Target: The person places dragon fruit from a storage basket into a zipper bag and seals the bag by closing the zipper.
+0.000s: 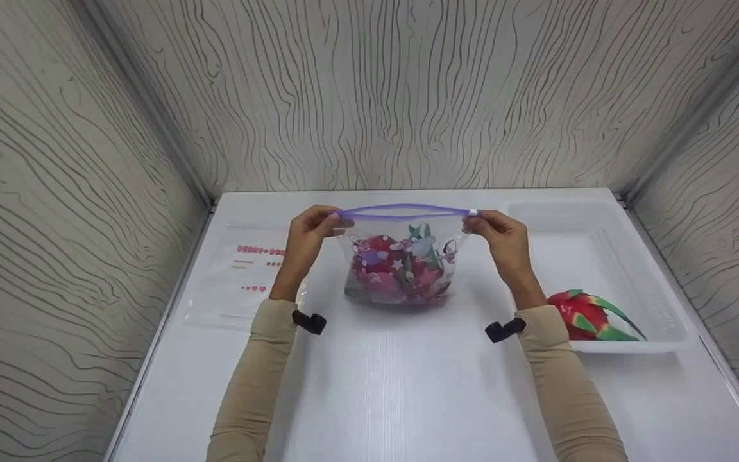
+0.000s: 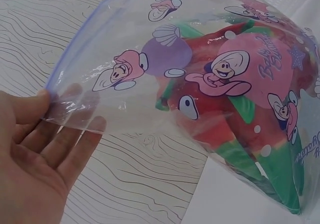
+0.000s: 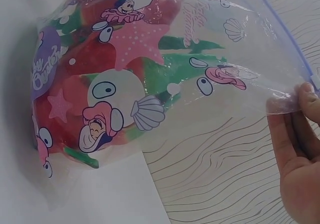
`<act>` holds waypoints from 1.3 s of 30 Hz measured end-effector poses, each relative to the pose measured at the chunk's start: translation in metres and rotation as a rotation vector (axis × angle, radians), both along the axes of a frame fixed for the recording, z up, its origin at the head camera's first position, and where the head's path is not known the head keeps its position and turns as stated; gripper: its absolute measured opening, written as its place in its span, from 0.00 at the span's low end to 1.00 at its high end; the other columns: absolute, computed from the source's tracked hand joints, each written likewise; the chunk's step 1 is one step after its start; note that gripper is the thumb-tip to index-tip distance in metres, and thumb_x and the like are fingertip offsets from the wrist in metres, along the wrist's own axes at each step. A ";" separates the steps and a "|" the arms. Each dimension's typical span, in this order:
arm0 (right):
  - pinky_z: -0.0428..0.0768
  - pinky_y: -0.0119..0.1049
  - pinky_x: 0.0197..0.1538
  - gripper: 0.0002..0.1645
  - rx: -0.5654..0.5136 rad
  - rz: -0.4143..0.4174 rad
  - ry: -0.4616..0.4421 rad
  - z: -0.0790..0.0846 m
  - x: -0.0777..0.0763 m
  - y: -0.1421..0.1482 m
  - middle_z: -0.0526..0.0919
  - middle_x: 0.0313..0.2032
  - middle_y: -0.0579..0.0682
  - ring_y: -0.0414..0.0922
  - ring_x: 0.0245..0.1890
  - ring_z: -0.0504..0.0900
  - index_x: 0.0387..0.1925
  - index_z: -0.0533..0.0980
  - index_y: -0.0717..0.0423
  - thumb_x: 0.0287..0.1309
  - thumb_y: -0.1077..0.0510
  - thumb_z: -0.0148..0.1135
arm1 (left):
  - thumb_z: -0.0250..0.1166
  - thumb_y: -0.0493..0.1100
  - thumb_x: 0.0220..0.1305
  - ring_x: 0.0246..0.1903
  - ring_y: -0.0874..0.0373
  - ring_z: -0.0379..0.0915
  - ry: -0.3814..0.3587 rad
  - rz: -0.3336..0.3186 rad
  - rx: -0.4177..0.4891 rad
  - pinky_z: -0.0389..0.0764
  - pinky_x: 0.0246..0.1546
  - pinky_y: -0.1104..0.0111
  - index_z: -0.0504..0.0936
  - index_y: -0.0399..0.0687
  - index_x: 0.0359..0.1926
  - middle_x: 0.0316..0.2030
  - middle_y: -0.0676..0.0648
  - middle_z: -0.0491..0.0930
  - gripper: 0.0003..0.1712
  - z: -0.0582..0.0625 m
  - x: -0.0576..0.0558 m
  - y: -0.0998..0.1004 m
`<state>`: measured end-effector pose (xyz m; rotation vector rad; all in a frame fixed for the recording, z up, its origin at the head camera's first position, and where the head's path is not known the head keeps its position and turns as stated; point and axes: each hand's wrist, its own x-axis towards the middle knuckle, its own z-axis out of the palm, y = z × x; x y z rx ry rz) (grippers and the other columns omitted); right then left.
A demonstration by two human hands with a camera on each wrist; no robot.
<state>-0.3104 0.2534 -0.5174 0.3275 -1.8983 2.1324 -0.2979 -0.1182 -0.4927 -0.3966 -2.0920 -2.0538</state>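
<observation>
While left grip [image 1: 307, 234] pinches one corner, right grip [image 1: 506, 240] pinches another; the bag [image 1: 401, 263] stretches between.

- Clock centre: the zip bag [image 1: 401, 282] over the table [image 1: 376, 385], with dragon fruit [image 2: 205, 129] inside.
- Ten o'clock corner of that bag – left hand [image 1: 312, 231]; two o'clock corner – right hand [image 1: 505, 237].
- Nine o'clock: a flat bag [image 1: 215, 301] on the table (partly behind the left forearm).
- Three o'clock: the tray [image 1: 607, 256], another dragon fruit [image 1: 584, 317] at its six o'clock end.
- Twelve o'clock: the rear wall [image 1: 369, 96], behind everything.
</observation>
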 end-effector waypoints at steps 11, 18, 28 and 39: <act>0.90 0.35 0.50 0.10 -0.020 -0.013 0.006 0.000 -0.001 -0.002 0.93 0.36 0.44 0.39 0.38 0.91 0.47 0.81 0.80 0.69 0.73 0.63 | 0.59 0.37 0.81 0.51 0.46 0.89 -0.018 -0.018 -0.003 0.88 0.56 0.56 0.82 0.34 0.59 0.51 0.35 0.89 0.14 0.004 -0.001 0.000; 0.90 0.35 0.50 0.10 -0.009 -0.016 0.002 0.001 -0.001 -0.003 0.93 0.37 0.45 0.40 0.40 0.92 0.49 0.81 0.79 0.71 0.75 0.59 | 0.59 0.38 0.81 0.51 0.54 0.86 -0.011 0.020 -0.017 0.88 0.58 0.57 0.83 0.34 0.57 0.53 0.37 0.86 0.14 0.013 -0.004 0.003; 0.90 0.35 0.51 0.11 0.021 -0.015 0.002 0.001 0.001 -0.002 0.93 0.37 0.43 0.39 0.40 0.92 0.50 0.81 0.79 0.72 0.74 0.59 | 0.61 0.40 0.80 0.53 0.50 0.88 0.095 0.056 -0.080 0.84 0.62 0.63 0.86 0.36 0.52 0.48 0.39 0.91 0.12 0.043 -0.010 0.013; 0.89 0.33 0.50 0.10 0.035 -0.028 0.015 0.001 0.000 -0.002 0.92 0.35 0.42 0.39 0.38 0.91 0.48 0.82 0.78 0.71 0.73 0.62 | 0.62 0.43 0.80 0.49 0.50 0.90 0.095 -0.049 -0.181 0.88 0.56 0.60 0.86 0.34 0.53 0.47 0.40 0.91 0.15 0.090 -0.010 0.044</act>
